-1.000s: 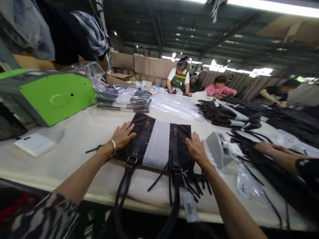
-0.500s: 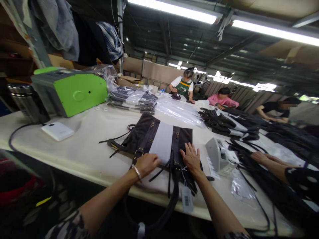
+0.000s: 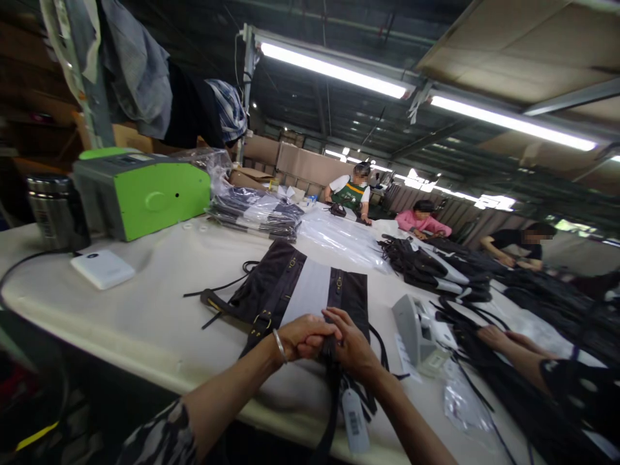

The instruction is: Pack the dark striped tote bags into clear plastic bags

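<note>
A dark handbag [image 3: 356,294] with a pale wrapping band [image 3: 310,284] round its middle lies flat on the table. My left hand [image 3: 305,337], with a silver bangle on the wrist, is closed at the bag's near edge. Against it, my right hand [image 3: 351,345] has its fingers bent round the same spot. Dark strap ends [image 3: 330,352] show between the two hands; the exact grip is partly hidden by the fingers. Below my right hand hangs a white barcode tag [image 3: 355,420]. One handle [image 3: 217,303] sticks out at the bag's left side.
On the left stand a green-and-grey machine [image 3: 165,197], a steel flask [image 3: 55,213] and a white power bank [image 3: 103,268]. Plastic-wrapped bags [image 3: 261,213] lie behind. A tape dispenser-like device [image 3: 421,336] is at right, beside a co-worker's hands [image 3: 504,339]. Several people work further back.
My right hand has left the bag's right panel and come in to meet my left hand. The left hand has shifted right to the strap ends. The camera view has tilted up slightly.
</note>
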{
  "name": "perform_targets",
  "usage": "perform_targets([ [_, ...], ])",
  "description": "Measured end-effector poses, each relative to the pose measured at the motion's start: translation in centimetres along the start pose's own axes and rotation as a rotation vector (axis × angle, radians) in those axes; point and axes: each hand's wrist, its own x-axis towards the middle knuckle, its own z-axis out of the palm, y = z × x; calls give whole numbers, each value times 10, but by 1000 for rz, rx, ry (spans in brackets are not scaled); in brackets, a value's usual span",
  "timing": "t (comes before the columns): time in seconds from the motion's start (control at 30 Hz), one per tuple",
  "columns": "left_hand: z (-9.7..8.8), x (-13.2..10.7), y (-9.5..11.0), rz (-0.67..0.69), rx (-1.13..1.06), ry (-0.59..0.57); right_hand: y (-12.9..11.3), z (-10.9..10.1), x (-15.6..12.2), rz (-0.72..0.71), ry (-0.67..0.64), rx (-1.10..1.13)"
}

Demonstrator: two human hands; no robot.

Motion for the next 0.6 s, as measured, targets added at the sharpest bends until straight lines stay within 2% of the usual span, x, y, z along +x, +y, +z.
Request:
perform_targets([
  [0.07,-4,7,20,24,184,6,3,3,13,-5,139,144],
  [0.1,-9,12,29,36,298,68,6,3,21,36,213,200],
  [0.2,-33,26,44,74,604,429,25,0,43,360,348,297],
  [0.27,-56,36,48,84,708,669,45,-1,57,568,350,312],
  [0.37,-92,48,44,81,735,885,76,7,77,728,266,298],
  [0.47,-118,57,40,37,713,971,98,23,97,867,193,252],
  [0.6,-136,66,40,-12,647,944,108,44,117,945,121,198],
])
